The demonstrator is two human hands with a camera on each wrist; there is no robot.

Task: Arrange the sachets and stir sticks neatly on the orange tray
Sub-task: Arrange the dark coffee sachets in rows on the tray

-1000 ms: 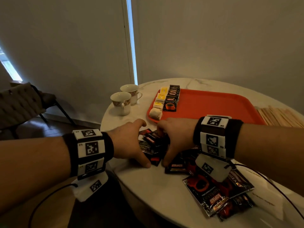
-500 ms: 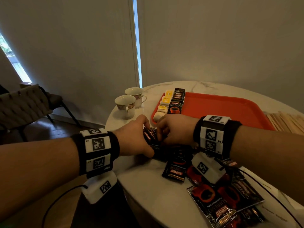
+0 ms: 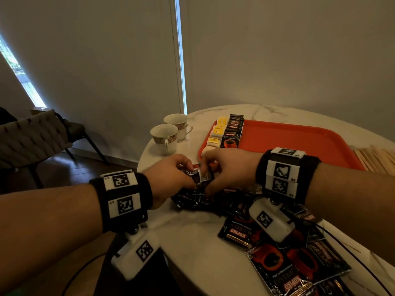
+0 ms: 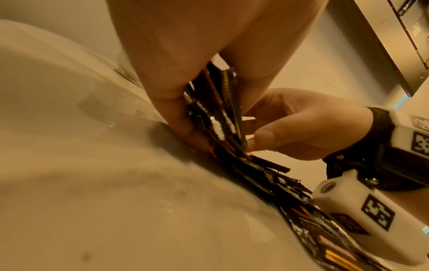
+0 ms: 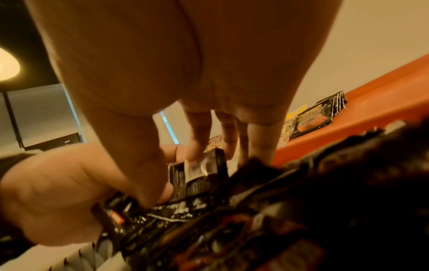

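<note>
Both hands meet over a bundle of black coffee sachets [image 3: 201, 178] near the table's left edge. My left hand [image 3: 171, 178] grips the bundle [image 4: 216, 113] from the left, thumb and fingers curled round it. My right hand [image 3: 226, 169] pinches the same stack [image 5: 199, 174] from the right. The orange tray [image 3: 299, 144] lies just beyond, with a row of black sachets [image 3: 233, 133] and a row of yellow-white sachets [image 3: 215, 135] along its left side. Wooden stir sticks [image 3: 376, 157] lie right of the tray.
Loose black sachets [image 3: 288, 263] are spread on the white marble table [image 3: 192, 253] under and in front of my right wrist. Two patterned cups [image 3: 168, 133] stand left of the tray. A chair [image 3: 32, 135] stands at the left by the wall.
Both hands gathered sachets from the table, lifted them off its surface and drew closer together. The view shifted so the tray and table sit slightly further right.
</note>
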